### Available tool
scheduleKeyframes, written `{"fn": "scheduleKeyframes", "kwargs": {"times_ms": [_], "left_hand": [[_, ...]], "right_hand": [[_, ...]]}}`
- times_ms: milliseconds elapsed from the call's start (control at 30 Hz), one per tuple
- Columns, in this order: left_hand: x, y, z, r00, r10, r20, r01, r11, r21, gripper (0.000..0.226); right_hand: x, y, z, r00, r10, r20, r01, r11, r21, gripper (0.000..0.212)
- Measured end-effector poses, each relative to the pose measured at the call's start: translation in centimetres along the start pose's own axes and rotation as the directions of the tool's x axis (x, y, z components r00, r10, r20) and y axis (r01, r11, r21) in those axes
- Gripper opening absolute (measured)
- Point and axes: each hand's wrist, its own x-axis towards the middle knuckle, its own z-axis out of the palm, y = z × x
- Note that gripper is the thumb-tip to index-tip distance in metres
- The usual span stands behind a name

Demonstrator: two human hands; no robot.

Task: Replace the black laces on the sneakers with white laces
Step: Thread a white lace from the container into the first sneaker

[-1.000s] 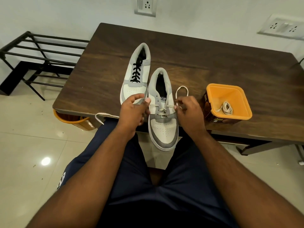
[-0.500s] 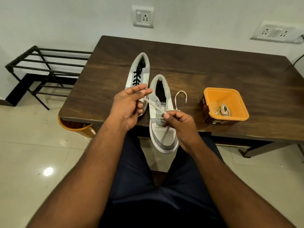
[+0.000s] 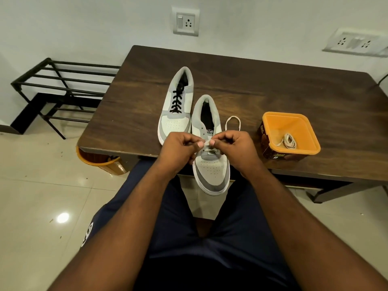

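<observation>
Both hands (image 3: pixel 210 148) met, hiding white lace (image 3: pixel 206 143).

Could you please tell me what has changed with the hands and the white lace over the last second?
The left hand and right hand came together over the near grey-and-white sneaker, both now pinching the white lace between them. The black-laced sneaker and orange tub stayed put.

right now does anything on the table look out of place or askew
Only the near sneaker: its toe juts past the table edge while both hands, left and right, pinch the white lace. Nothing looks spilled or damaged.
</observation>
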Motion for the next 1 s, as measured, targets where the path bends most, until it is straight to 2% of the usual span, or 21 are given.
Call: {"fn": "scheduleKeyframes", "kwargs": {"times_ms": [67,200,333,367,433,500,533,700,833,900,1000], "left_hand": [[0.2,-0.4,-0.5,0.999,0.009,-0.047,-0.006,0.997,0.071,0.008],[0.8,-1.1,-2.1,0.979,0.092,-0.184,-0.027,0.945,0.327,0.012],[0.9,-1.3,-2.5,0.976,0.110,-0.186,-0.019,0.900,0.435,0.009],[0.8,-0.9,-2.1,0.981,0.099,-0.168,-0.026,0.921,0.388,0.009],[0.5,0.3,-0.9,0.996,0.060,-0.068,-0.050,0.988,0.145,0.023],[0.5,1.4,0.4,0.998,0.040,0.050,-0.037,0.998,-0.051,0.031],[0.5,1.6,0.8,0.997,0.038,0.073,-0.032,0.996,-0.080,0.030],[1.4,0.6,0.9,0.999,0.050,-0.003,-0.050,0.997,-0.054,0.006],[1.6,0.6,1.3,0.997,0.071,-0.013,-0.071,0.996,-0.050,0.014],[1.7,0.7,1.5,0.995,0.080,-0.062,-0.085,0.994,-0.068,0.012],[2.6,0.2,1.6,0.981,0.080,-0.179,-0.091,0.994,-0.054,0.004]], "right_hand": [[0.1,0.0,-0.6,1.000,0.014,0.002,-0.014,1.000,-0.001,0.009],[0.0,0.6,-2.2,0.999,0.046,-0.016,-0.047,0.998,-0.035,0.005],[0.2,0.5,-2.4,0.998,0.037,-0.041,-0.040,0.996,-0.075,0.008],[0.3,0.3,-2.1,0.999,0.029,-0.026,-0.031,0.996,-0.080,0.010],[0.4,-0.2,-1.6,0.999,0.018,0.032,-0.016,0.998,-0.067,0.012],[0.6,-0.6,-1.1,0.998,0.017,0.055,-0.018,1.000,0.005,0.012],[0.7,-0.7,-0.9,0.999,0.019,0.041,-0.021,0.999,0.047,0.012],[1.5,-0.8,-1.4,0.998,0.022,-0.051,-0.014,0.990,0.140,0.009],[1.7,-0.6,-0.9,1.000,0.027,-0.015,-0.025,0.992,0.126,0.008],[1.8,-0.7,-0.7,0.999,0.046,-0.015,-0.043,0.985,0.166,0.011],[2.5,-0.1,-0.8,0.982,0.124,-0.143,-0.095,0.977,0.190,0.011]]}}
